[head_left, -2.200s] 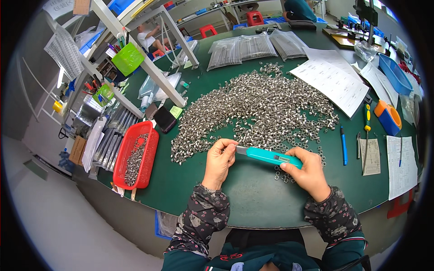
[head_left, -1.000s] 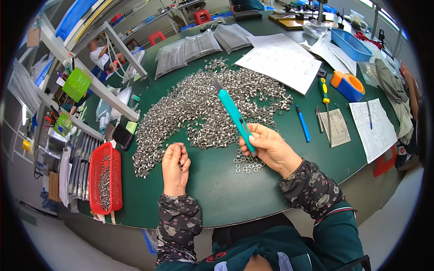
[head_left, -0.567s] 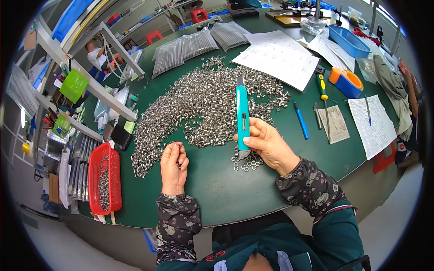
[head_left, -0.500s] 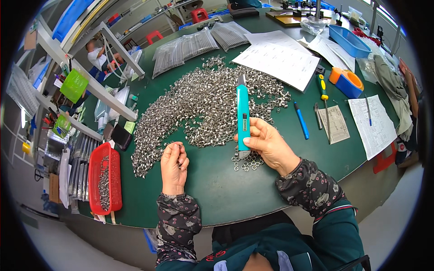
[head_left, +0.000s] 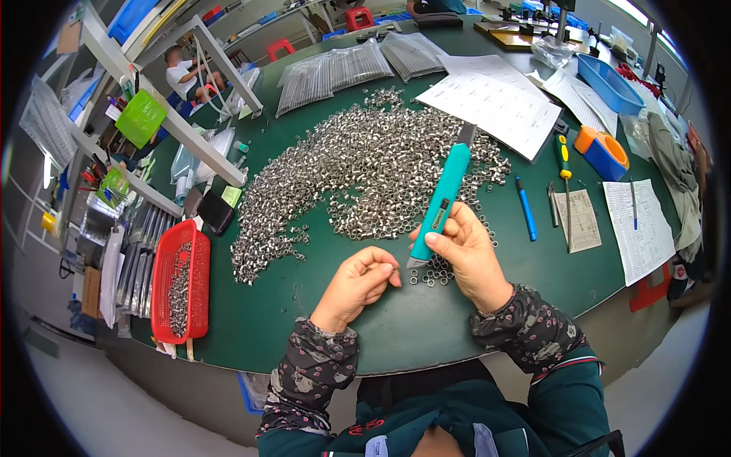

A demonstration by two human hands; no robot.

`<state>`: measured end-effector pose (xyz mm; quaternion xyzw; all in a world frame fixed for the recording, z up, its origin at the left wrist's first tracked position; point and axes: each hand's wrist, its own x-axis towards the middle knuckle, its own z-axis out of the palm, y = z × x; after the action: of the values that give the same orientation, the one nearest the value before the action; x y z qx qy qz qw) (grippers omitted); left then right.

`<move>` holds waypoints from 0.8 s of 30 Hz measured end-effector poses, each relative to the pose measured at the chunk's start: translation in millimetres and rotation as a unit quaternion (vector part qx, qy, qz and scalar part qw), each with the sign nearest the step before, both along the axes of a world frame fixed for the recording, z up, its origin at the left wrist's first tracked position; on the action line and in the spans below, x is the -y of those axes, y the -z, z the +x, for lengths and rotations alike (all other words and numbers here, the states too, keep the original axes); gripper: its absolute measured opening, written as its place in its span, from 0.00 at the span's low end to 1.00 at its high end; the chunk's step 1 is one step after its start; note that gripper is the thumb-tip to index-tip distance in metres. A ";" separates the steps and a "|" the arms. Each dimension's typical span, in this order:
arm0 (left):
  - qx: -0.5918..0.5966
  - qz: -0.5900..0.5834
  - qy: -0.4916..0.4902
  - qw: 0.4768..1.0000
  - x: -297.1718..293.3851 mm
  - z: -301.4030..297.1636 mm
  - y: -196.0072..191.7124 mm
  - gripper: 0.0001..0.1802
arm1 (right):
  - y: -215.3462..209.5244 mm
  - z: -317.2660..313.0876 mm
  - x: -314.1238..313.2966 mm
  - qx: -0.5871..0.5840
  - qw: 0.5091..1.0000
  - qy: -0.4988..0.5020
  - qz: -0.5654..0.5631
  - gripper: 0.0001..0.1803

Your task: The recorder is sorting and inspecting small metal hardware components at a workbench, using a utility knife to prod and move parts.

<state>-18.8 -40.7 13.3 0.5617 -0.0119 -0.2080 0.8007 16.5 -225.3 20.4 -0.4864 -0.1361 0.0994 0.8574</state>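
My right hand [head_left: 478,263] grips a teal utility knife [head_left: 444,195] by its lower part. The knife leans up and to the right, over a broad heap of small metal rings [head_left: 335,148]. A pointed metal piece shows at its lower end. Just left of that end is my left hand [head_left: 356,288], its fingers curled and thumb pressed in; whatever lies in them, if anything, is hidden. Several loose rings [head_left: 432,276] lie on the green table [head_left: 411,327] below the knife, beside my right hand.
At the left edge stands a red basket [head_left: 199,286] with metal rings in it. Bagged tubes [head_left: 350,67] and white papers [head_left: 495,103] lie behind the heap. To the right are a blue pen [head_left: 526,209], a screwdriver [head_left: 564,164], an orange-and-blue tape dispenser [head_left: 601,152] and a blue tray [head_left: 609,84].
My left hand has moved right, close to the knife's lower end, and turned. The knife has tilted from nearly upright to leaning right. The view has shifted slightly.
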 end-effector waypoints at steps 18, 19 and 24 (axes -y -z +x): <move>0.092 0.167 -0.056 0.980 19.9 -12.0 -1.2 0.06 | 8.0 -8.5 -16.8 0.007 1.000 0.021 -0.020 0.16; 0.100 0.177 -0.055 0.978 19.6 -11.5 -0.4 0.06 | 8.4 -9.2 -17.6 0.010 0.999 0.030 -0.009 0.16; 0.051 0.104 -0.036 0.993 16.0 -3.6 1.0 0.08 | 3.1 -6.6 -11.1 0.053 0.995 0.070 -0.053 0.15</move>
<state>-22.4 -56.7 12.3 0.6516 -0.0108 -0.1504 0.7434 10.0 -214.3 17.2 -0.5439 -0.1415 0.0206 0.8269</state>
